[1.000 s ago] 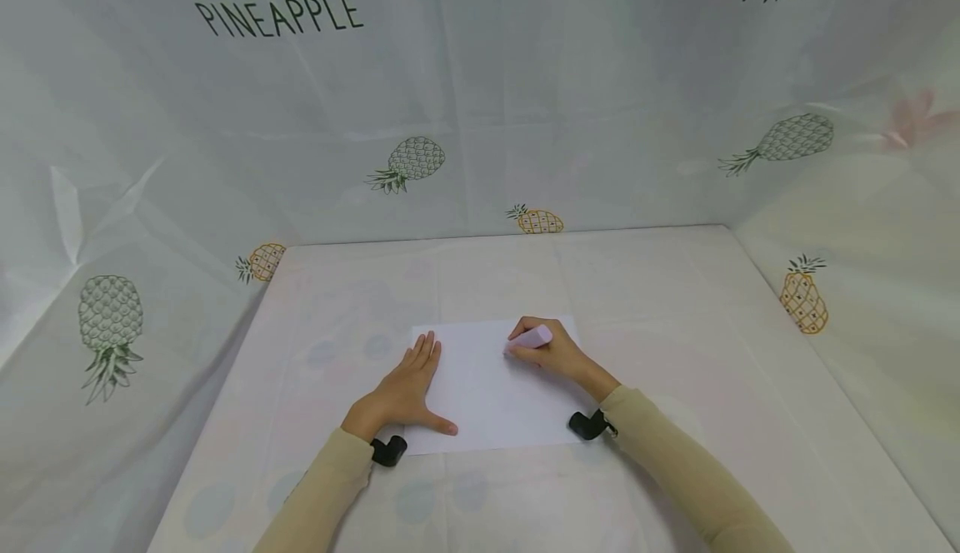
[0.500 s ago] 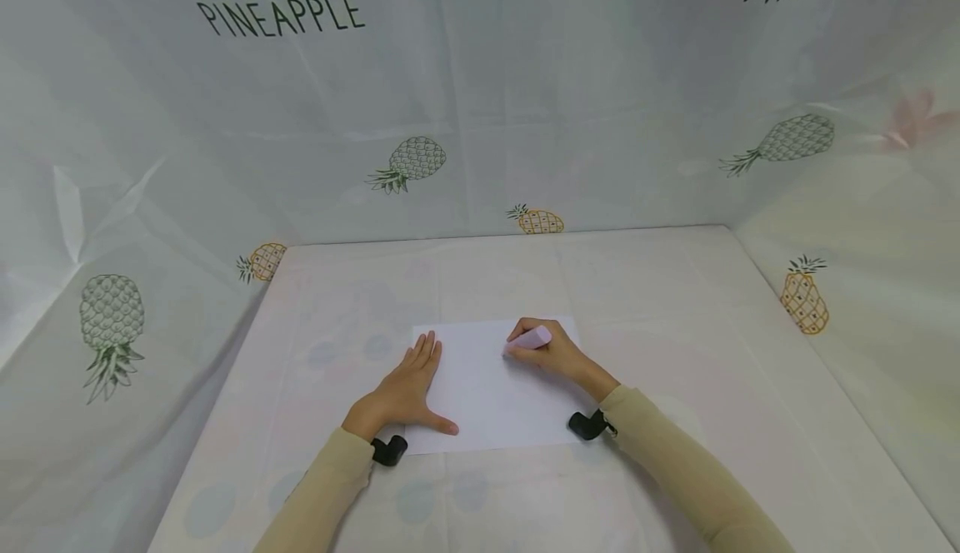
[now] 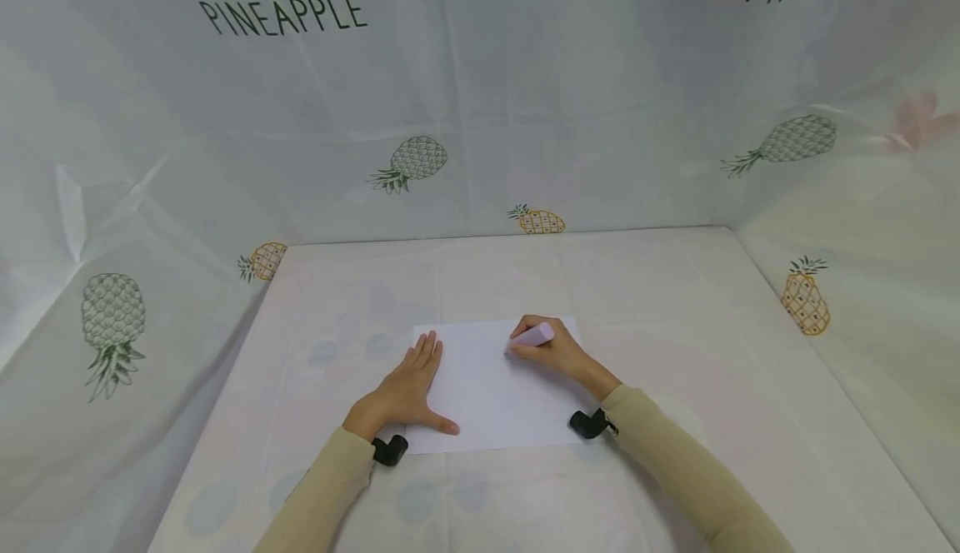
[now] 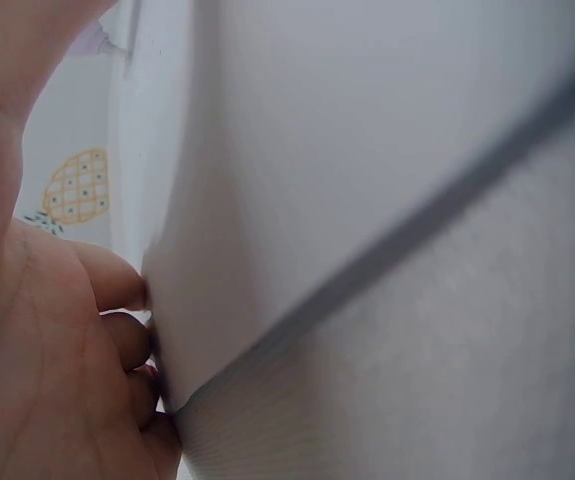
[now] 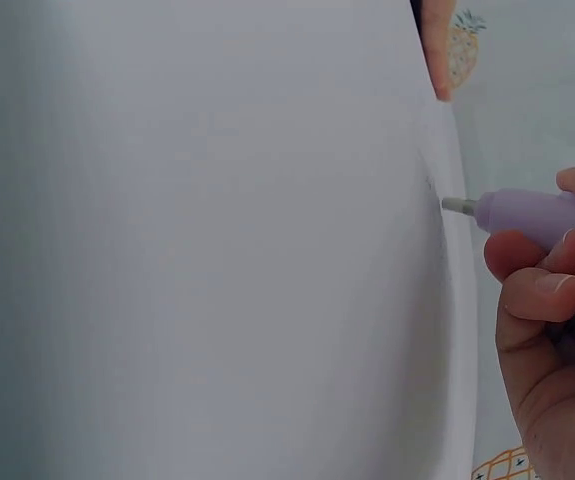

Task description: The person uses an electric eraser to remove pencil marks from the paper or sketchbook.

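A sheet of white paper [image 3: 487, 407] lies on the table, its near edge towards me. My left hand [image 3: 402, 391] rests on the left side of the sheet, thumb spread from the straight fingers. Over the upper right part, my right hand [image 3: 558, 355] grips a thick lilac electric eraser [image 3: 536, 336] like a pen. In the right wrist view the eraser's narrow grey tip [image 5: 458, 206] meets the paper, beside faint dark specks. The left wrist view shows my left fingers [image 4: 117, 280] against the paper and a bit of the lilac eraser [image 4: 91, 40] behind.
A pale cloth with faint coloured spots covers the table [image 3: 675, 470]. White pineapple-print sheeting [image 3: 480, 95] hangs behind the table and along both sides. Black cameras, one at the left wrist [image 3: 390, 450] and one at the right [image 3: 588, 425], sit close above the paper's lower edge.
The lilac eraser and my right fingers shift very slightly over the same patch of paper. My left hand stays in place.
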Motion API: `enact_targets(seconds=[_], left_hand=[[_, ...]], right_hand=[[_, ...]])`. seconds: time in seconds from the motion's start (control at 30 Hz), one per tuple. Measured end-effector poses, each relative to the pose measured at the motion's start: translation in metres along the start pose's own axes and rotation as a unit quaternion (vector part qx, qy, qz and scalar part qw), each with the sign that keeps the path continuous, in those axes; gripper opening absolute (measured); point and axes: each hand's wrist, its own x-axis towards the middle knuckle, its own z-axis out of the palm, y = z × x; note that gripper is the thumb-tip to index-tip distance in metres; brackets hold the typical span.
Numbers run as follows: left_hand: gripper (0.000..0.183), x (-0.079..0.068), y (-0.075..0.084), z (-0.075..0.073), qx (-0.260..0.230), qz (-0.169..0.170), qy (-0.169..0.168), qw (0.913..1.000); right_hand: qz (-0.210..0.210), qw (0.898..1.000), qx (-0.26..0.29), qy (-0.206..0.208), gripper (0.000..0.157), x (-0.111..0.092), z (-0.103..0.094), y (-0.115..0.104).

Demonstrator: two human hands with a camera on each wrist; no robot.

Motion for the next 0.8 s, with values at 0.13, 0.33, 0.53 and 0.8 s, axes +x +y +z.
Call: enact_targets(seconds=[0.13,0.33,0.53,0.8], left_hand=[[0.141,0.0002,0.0005,-0.0002,-0.003,0.001,0.001,1.0],[0.141,-0.0003,0.0015,-0.0004,-0.006,0.003,0.003,1.0],[0.14,-0.0007,0.0019,-0.0012,-0.01,0.001,0.005,0.9999],[0.142,-0.0006,-0.0002,0.0002,-0.007,-0.002,-0.003,1.0]], right_hand=[[0.003,1.0,-0.003,-0.002,0.013,-0.0005,0.0001,-0.0004],[0.009,1.0,0.0,-0.002,0.012,-0.0006,-0.0001,-0.0006],[0.005,1.0,0.0,0.001,0.012,-0.0002,0.0,0.0016],[-0.001,1.0,-0.004,-0.003,0.012,0.0002,0.0013,0.0016]])
